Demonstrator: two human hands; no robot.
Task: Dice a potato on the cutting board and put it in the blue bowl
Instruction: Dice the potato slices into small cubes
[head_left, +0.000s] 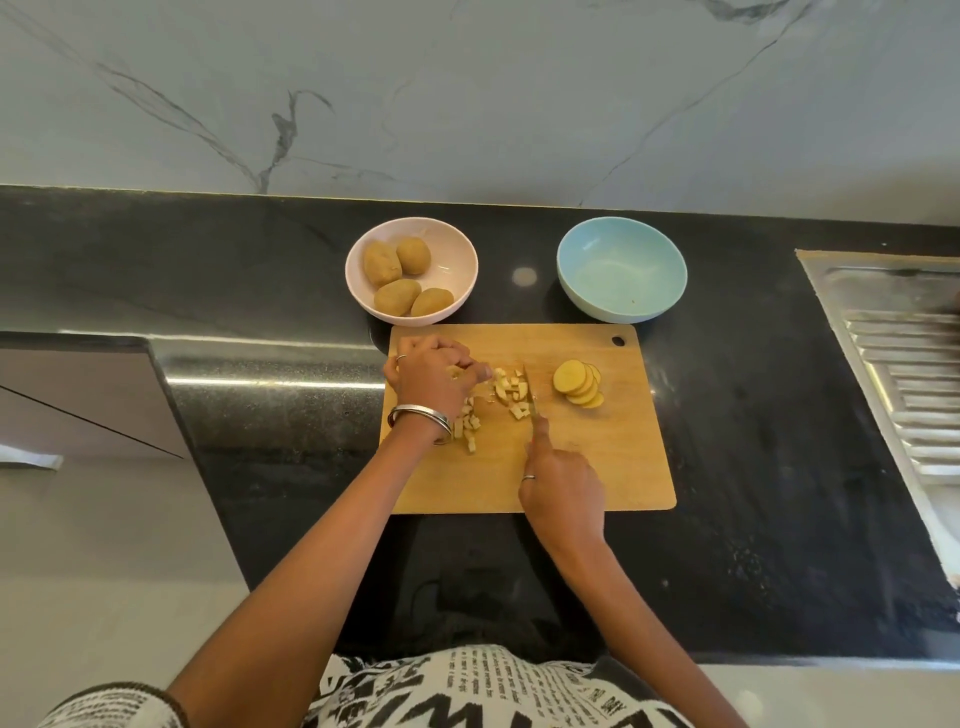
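A wooden cutting board (597, 467) lies on the black counter. On it are diced potato pieces (511, 392), more dice (467, 426) by my left wrist, and a fanned stack of potato slices (576, 384) to the right. My left hand (434, 376) curls its fingers over potato strips at the left of the pile. My right hand (563, 491) grips a knife (531, 397) whose blade points away from me into the dice, index finger along its spine. The blue bowl (622, 270) stands behind the board, holding nothing.
A pink bowl (457, 249) with several whole potatoes stands behind the board's left corner. A steel sink drainboard (904, 364) lies at the right. The counter steps down at the left, with a floor below.
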